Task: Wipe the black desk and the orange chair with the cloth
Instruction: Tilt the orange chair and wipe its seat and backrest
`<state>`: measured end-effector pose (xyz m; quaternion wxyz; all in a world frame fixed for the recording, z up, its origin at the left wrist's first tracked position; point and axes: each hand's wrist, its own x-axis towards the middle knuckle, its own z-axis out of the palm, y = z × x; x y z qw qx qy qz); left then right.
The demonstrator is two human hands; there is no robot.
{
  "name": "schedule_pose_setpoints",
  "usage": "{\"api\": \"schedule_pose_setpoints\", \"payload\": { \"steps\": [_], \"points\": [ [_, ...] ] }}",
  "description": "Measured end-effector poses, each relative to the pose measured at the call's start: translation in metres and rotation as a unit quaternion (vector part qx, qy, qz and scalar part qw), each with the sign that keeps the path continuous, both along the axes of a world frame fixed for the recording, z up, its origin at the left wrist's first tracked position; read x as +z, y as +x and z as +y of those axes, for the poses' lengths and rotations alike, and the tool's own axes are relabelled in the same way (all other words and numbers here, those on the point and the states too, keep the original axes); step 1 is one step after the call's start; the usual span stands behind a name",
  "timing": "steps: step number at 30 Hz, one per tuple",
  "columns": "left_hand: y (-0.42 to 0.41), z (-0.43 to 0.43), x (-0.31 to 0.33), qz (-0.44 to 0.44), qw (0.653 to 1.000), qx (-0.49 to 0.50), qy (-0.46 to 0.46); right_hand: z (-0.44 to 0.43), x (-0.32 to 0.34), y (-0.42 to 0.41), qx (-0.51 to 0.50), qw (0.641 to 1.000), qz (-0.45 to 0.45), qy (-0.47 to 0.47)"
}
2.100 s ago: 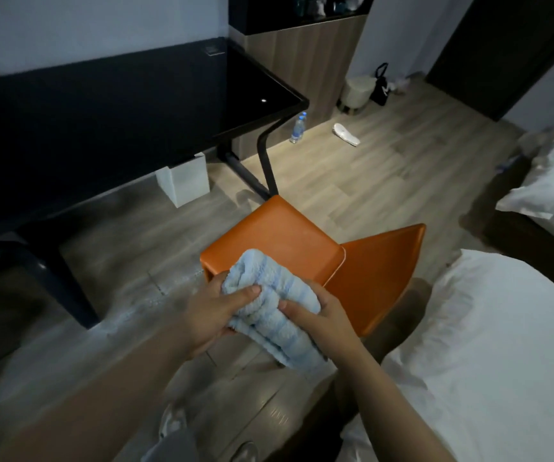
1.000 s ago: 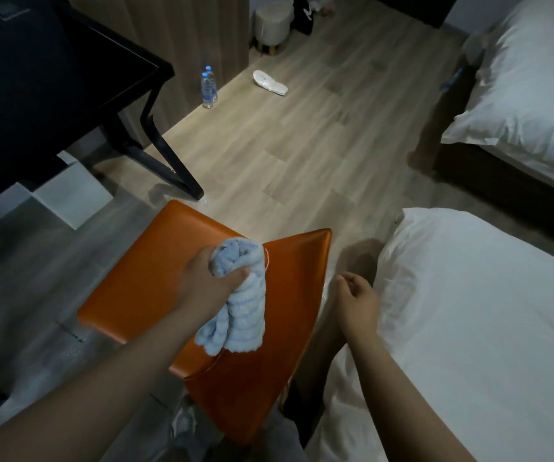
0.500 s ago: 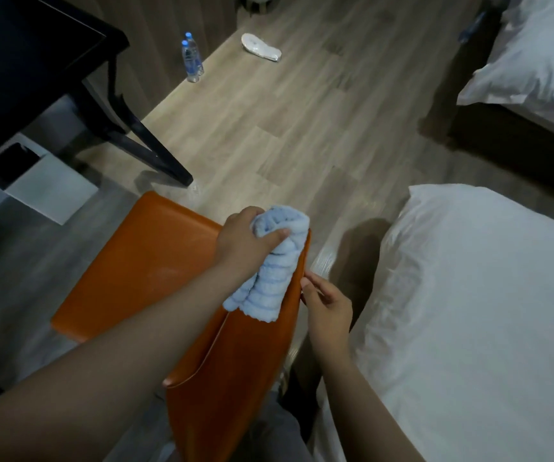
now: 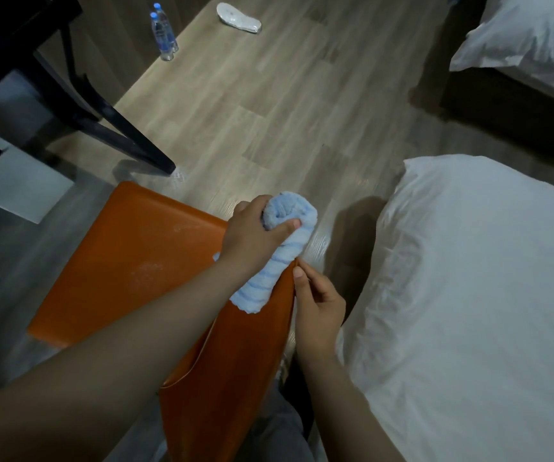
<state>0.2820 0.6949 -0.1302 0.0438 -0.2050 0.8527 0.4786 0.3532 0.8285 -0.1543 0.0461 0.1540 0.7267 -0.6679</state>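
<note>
The orange chair [image 4: 135, 261] stands below me, seat to the left, backrest running toward the bottom of the frame. My left hand [image 4: 252, 235] grips the bunched light-blue cloth [image 4: 275, 258], which hangs over the top edge of the backrest. My right hand [image 4: 315, 305] holds the right edge of the backrest, thumb against it and fingers curled behind. A corner of the black desk [image 4: 9, 25] and its dark legs show at the upper left.
A white bed [image 4: 468, 295] lies close on the right, with a second bed [image 4: 532, 38] at the upper right. Two water bottles [image 4: 164, 33] and a white slipper [image 4: 239, 19] lie on the wooden floor. A white box [image 4: 15, 185] sits under the desk.
My left hand carried the cloth from the seat up to the backrest's top edge. My right hand let go of the cloth and took hold of the backrest's right edge.
</note>
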Motion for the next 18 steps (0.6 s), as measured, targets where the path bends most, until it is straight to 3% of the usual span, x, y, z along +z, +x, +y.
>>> {"api": "schedule_pose_setpoints", "payload": {
  "steps": [11, 18],
  "points": [
    [0.004, -0.006, -0.045, 0.045, 0.995, 0.054, 0.068, -0.022, -0.005, 0.012, -0.068, 0.996, 0.062, 0.021],
    [-0.007, -0.028, -0.082, -0.026, 0.999, -0.005, 0.033, -0.023, -0.007, 0.011, -0.062, 0.995, 0.075, 0.029]
  ]
}}
